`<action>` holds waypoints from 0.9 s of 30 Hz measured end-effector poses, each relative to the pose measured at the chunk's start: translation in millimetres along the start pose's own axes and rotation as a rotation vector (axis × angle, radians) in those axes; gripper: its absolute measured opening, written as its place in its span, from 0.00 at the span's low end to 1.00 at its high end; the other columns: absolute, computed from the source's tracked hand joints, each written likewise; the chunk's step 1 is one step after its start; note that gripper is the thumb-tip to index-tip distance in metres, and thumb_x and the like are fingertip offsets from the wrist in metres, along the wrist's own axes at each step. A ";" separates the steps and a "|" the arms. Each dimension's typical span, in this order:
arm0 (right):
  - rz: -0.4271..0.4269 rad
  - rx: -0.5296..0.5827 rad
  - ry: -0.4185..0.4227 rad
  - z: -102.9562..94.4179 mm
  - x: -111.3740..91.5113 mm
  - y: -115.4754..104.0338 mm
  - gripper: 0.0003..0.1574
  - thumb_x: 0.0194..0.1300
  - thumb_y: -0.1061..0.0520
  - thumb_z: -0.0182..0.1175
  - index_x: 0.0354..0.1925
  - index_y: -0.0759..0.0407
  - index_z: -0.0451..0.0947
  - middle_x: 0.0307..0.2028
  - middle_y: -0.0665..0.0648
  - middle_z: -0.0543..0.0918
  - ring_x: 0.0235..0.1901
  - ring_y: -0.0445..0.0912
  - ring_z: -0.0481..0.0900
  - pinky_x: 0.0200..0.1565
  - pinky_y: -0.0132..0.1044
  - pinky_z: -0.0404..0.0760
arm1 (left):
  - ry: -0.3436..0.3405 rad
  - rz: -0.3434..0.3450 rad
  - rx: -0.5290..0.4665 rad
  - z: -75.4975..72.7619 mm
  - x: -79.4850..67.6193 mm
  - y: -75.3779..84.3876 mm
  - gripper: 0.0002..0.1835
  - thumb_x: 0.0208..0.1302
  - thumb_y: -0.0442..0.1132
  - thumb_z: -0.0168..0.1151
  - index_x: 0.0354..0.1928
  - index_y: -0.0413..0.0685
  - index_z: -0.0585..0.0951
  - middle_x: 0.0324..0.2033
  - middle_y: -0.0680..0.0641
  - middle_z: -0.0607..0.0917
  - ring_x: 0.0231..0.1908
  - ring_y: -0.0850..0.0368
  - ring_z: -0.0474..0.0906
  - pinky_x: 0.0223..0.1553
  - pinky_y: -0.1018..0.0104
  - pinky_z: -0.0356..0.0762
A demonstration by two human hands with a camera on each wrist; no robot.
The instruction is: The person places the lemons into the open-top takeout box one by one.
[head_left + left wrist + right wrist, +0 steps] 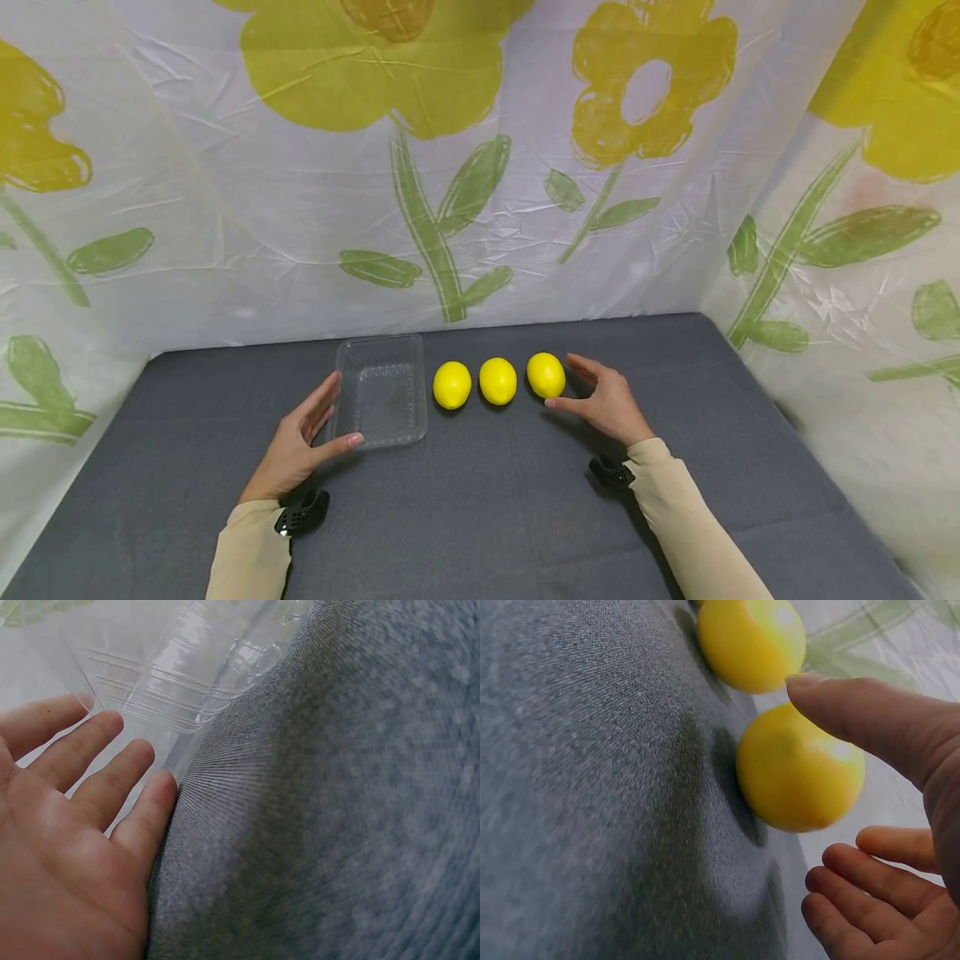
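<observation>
Two hands, neither gripping anything. The left hand [294,450], fingers extended and thumb apart, flanks a clear plastic tray [386,408], its thumb at the near left corner; contact with the rim cannot be told. The right hand [611,406] spreads thumb and fingers about the rightmost lemon [545,375], with a gap at the fingers in the right wrist view. Likely faults: a thumb pushing from one side could roll this smooth, rounded fruit into the middle lemon [498,382]; uneven pressure on its rim could skid or tip the tray, which is probably light. Orientation: the rightmost lemon, slightly ovoid, appears to lean its long axis with the far end leftward; no stem end can be made out. The tray lies hollow side up, long axis running away from the person. Beyond: the left lemon [452,385], nearest the tray, completes a row on the grey-covered tabletop [480,517].
</observation>
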State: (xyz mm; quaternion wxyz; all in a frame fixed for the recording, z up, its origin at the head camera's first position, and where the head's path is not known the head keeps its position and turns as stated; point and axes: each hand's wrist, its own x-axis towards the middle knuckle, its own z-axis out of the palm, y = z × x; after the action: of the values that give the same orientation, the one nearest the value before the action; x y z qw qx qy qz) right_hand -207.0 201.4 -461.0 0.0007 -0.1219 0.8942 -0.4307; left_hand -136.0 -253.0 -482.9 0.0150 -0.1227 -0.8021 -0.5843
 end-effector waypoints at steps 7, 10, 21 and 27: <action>0.017 -0.049 -0.003 7.3 9.5 -5.3 0.57 0.52 0.46 0.80 0.71 0.68 0.67 0.67 0.68 0.73 0.64 0.63 0.74 0.62 0.57 0.78 | -0.001 -0.003 0.013 -0.7 -1.2 -1.6 0.54 0.60 0.32 0.74 0.81 0.48 0.51 0.79 0.41 0.53 0.77 0.38 0.48 0.69 0.83 0.58; 0.011 -0.071 0.001 10.2 12.3 -6.6 0.56 0.52 0.45 0.80 0.70 0.68 0.68 0.65 0.68 0.75 0.61 0.62 0.77 0.60 0.57 0.80 | -0.001 0.012 0.016 -1.6 -1.2 -2.5 0.53 0.60 0.32 0.74 0.81 0.46 0.51 0.79 0.42 0.53 0.77 0.38 0.48 0.69 0.82 0.57; 0.010 -0.081 0.031 16.0 14.9 -6.7 0.48 0.55 0.48 0.79 0.67 0.67 0.73 0.60 0.66 0.80 0.55 0.58 0.82 0.56 0.54 0.82 | 0.012 0.015 0.021 -1.7 -0.3 -3.6 0.53 0.60 0.32 0.75 0.81 0.48 0.52 0.79 0.42 0.54 0.77 0.39 0.48 0.69 0.83 0.57; 0.041 -0.054 0.077 13.1 13.1 -12.4 0.47 0.54 0.49 0.79 0.66 0.67 0.74 0.57 0.65 0.82 0.54 0.59 0.82 0.56 0.54 0.82 | 0.019 0.016 0.032 -2.0 0.2 -4.4 0.53 0.60 0.33 0.75 0.81 0.48 0.52 0.79 0.43 0.55 0.77 0.39 0.49 0.68 0.85 0.56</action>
State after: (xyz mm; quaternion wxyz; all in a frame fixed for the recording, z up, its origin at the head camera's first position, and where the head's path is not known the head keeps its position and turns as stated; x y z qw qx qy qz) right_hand -215.6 181.0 -458.4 -0.0283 -0.0867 0.9072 -0.4107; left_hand -137.4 -256.1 -486.4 0.0290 -0.1233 -0.8101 -0.5724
